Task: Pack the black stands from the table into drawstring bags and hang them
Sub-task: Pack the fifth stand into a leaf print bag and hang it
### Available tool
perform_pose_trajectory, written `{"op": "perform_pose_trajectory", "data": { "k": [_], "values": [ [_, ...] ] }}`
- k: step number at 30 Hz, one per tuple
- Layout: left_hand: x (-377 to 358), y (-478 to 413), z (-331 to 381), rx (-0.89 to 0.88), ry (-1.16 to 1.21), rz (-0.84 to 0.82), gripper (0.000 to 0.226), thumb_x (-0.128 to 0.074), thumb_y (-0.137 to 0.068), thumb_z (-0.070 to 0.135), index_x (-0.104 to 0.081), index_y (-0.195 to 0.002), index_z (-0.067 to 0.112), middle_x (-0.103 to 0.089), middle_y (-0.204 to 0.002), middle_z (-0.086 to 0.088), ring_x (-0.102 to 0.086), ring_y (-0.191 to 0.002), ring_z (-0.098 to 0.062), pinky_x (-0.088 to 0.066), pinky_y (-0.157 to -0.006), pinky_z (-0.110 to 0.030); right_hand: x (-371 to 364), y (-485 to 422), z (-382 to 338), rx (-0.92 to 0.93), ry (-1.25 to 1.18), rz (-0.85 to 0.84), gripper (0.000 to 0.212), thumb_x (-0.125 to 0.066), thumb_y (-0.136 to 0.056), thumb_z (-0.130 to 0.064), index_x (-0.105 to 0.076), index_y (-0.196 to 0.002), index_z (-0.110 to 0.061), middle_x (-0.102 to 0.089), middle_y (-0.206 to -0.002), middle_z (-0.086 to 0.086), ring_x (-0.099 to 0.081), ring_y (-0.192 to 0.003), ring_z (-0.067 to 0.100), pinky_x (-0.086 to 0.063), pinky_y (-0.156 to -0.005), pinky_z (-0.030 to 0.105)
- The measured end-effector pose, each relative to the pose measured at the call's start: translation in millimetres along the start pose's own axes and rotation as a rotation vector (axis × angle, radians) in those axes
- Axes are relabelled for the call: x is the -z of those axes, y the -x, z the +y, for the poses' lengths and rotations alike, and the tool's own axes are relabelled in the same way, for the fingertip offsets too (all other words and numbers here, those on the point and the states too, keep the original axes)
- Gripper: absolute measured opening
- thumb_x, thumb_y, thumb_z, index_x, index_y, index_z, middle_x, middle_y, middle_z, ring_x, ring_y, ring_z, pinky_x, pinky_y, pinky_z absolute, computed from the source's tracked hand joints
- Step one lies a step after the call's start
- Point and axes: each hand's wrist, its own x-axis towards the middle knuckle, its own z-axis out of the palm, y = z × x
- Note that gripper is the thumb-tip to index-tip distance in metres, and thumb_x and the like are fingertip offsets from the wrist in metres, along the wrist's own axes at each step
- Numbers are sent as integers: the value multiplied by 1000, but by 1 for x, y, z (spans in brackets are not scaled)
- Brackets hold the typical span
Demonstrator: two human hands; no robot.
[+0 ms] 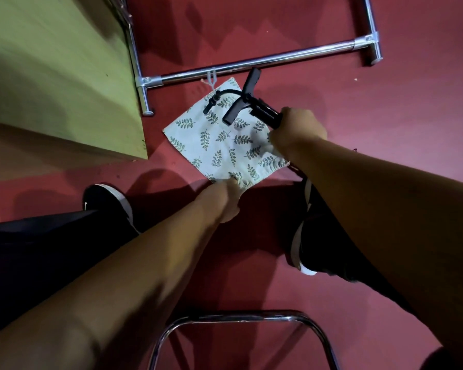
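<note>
A white drawstring bag [225,145] printed with dark green leaves is stretched out in front of me above the red floor. My left hand [223,200] pinches its near edge at the opening. My right hand [297,132] grips a black stand [251,105] by its thick stem and also touches the bag's right corner. The stand's folded legs and a thin curved arm stick out over the bag toward the far side. The bag's cord [211,77] runs up to a chrome rail [251,62].
A yellow-green table top [54,76] fills the upper left, with chrome legs [141,84] beside it. The chrome rail belongs to a frame standing on the red floor [385,116]. A curved chrome bar [241,319] sits near the bottom. My two dark shoes [110,201] flank the bag.
</note>
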Motion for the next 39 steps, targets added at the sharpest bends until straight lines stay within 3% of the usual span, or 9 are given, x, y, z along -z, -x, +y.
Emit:
{"op": "perform_pose_trajectory", "data": {
  "k": [2,5,11,16,20,25,34,37,39],
  "values": [
    [6,-4,3,71,74,-13,20,-56,-101,9,-68,-117,4,-70,-122,-15,-67,-113,-36,-57,-96,-43,1,1,-1,-2,-22,6,25,-61,-93,-16,-66,-116,-24,-64,-85,-1,-66,-75,21,-55,-68,34],
    [17,-12,5,174,113,-1,31,-60,-101,11,-59,-132,9,-71,-124,-9,-69,-114,-32,-55,-99,-39,2,1,0,-7,-29,8,24,-62,-94,-17,-66,-118,-23,-62,-84,-2,-60,-69,17,-51,-65,32],
    [20,-13,4,210,-79,140,36,-59,-106,28,-56,-141,22,-68,-122,-7,-70,-113,-31,-48,-72,-37,-5,4,-3,17,57,-19,28,-59,-92,-18,-65,-118,-24,-59,-84,-1,-66,-83,28,-56,-73,37],
    [-2,-14,1,91,61,147,31,-57,-102,21,-59,-133,22,-48,-140,-11,-53,-128,-35,-50,-94,-41,-16,5,1,4,78,-70,26,-60,-91,-17,-65,-116,-24,-63,-87,1,-68,-83,27,-60,-77,39],
    [-19,-17,5,-20,-111,-33,66,-73,-88,19,-55,-147,40,-23,-163,-8,-27,-149,-45,-46,-114,-53,-19,2,4,-18,76,-96,30,-64,-90,-17,-65,-119,-22,-62,-87,1,-67,-83,27,-58,-73,37],
    [-18,-22,12,53,50,207,39,-57,-93,10,-60,-132,2,-56,-136,-19,-58,-121,-46,-58,-94,-47,-20,1,-1,-37,51,-118,33,-64,-89,-15,-66,-121,-21,-64,-89,2,-69,-84,27,-63,-80,42],
    [66,-7,1,227,388,379,32,-55,-94,0,-49,-124,12,-61,-99,-9,-61,-85,-33,-52,-78,-41,12,16,-34,26,-79,-2,50,-56,-80,-7,-51,-120,-36,-65,-100,5,-64,-91,36,-57,-87,46],
    [93,9,-8,330,440,498,41,-53,-97,2,-46,-137,6,-67,-103,-15,-66,-96,-39,-49,-76,-41,37,31,-50,51,-180,66,41,-54,-81,-9,-48,-113,-33,-63,-99,5,-64,-94,38,-57,-89,47],
    [113,27,-10,344,498,508,36,-55,-96,5,-57,-132,7,-71,-115,-18,-67,-111,-39,-54,-92,-42,53,42,-59,86,-251,107,31,-58,-86,-18,-53,-115,-27,-64,-101,6,-65,-97,37,-58,-87,45]
  ]
}}
